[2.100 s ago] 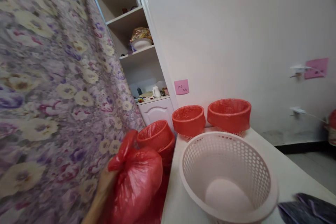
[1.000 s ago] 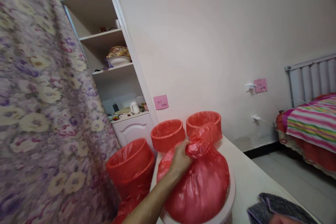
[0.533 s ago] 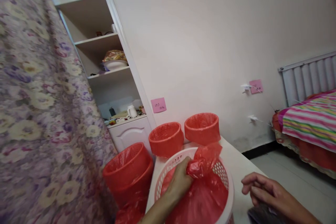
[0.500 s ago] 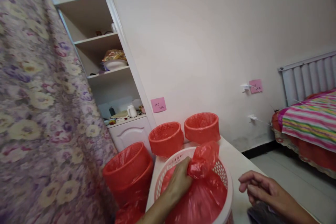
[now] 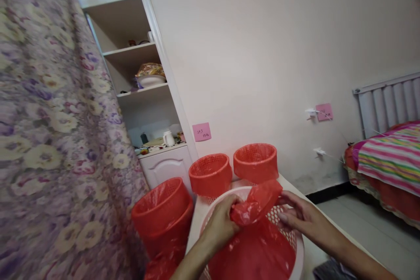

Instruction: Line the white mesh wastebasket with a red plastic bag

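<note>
Right hand now up at the red bag, fingers loosely on it; left hand clenched round its neck.

Floral curtain at left; open shelf unit with a white bowl and a small white jug. Pink sticky note on the wall. Three red-lined baskets stand behind. Radiator and striped bed at right.

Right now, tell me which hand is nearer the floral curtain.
Left. The left hand grips the red bag on the side toward the floral curtain; the right hand touches the bag's far side.
</note>
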`<action>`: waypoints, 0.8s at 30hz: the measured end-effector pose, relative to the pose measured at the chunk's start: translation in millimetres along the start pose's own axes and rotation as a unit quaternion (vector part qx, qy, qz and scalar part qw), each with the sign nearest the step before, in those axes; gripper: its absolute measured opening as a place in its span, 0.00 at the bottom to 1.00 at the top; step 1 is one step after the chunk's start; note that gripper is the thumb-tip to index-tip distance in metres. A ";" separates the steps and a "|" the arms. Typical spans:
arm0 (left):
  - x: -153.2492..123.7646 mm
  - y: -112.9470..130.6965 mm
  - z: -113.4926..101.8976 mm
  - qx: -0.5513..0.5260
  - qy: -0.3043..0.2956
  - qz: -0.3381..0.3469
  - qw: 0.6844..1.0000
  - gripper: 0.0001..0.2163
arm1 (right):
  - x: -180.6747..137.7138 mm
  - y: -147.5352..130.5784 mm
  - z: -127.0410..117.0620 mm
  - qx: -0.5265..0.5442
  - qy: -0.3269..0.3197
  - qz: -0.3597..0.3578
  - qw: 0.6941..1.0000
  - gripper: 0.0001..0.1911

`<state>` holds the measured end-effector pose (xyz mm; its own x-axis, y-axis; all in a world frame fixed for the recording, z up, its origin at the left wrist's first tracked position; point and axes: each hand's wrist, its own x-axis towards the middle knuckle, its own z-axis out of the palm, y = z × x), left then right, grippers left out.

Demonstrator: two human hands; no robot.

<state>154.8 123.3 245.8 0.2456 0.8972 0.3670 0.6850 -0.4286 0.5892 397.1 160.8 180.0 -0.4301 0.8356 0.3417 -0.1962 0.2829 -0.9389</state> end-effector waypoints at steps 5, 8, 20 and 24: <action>-9.3 26.9 -23.8 0.050 -0.096 0.088 0.990 0.18 | 10.8 -15.7 14.0 0.029 -0.074 -0.064 0.995 0.36; -8.5 45.4 -22.6 0.137 -0.162 0.171 0.962 0.21 | 11.3 -15.9 16.6 -0.026 -0.065 -0.044 0.997 0.27; -17.9 12.0 -31.7 0.203 -0.072 0.130 0.968 0.31 | 22.8 -16.5 33.4 0.027 0.066 -0.089 0.993 0.20; -45.1 -35.0 -34.7 0.150 -0.022 -0.080 0.985 0.43 | 21.7 1.0 25.7 -0.006 0.120 -0.089 0.989 0.19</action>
<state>95.9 94.1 233.7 0.1425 0.9575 0.2507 0.8878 -0.2357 0.3954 364.9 167.1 187.6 -0.1672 0.8593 0.4834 -0.2390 0.4404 -0.8654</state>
